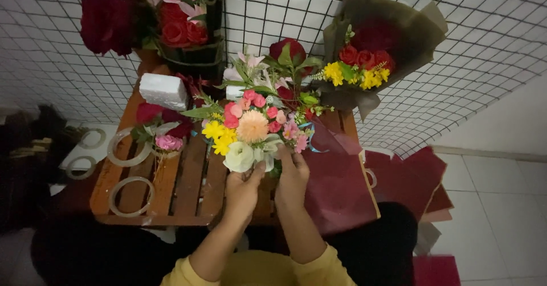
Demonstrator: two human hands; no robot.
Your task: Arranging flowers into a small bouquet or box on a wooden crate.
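Yellow-sleeved arms rise to a mixed bouquet (253, 129); left hand (242, 189) and right hand (293, 178) both close around its stems above a slatted wooden table (188, 189).

Dim, soft indoor light, murky shadow at lower left, wide-angle bending at edges, slight overall softness.

Two hands, the left hand (242, 188) and right hand (292, 178), meet under one mixed bunch of flowers (253, 129). Two wrapped bouquets appear, one (185, 27) at the back left and one (370, 58) at the right. Two clear tape rolls (130, 147) (131, 196) lie on one wooden counter (188, 189), beside one white foam block (164, 90).
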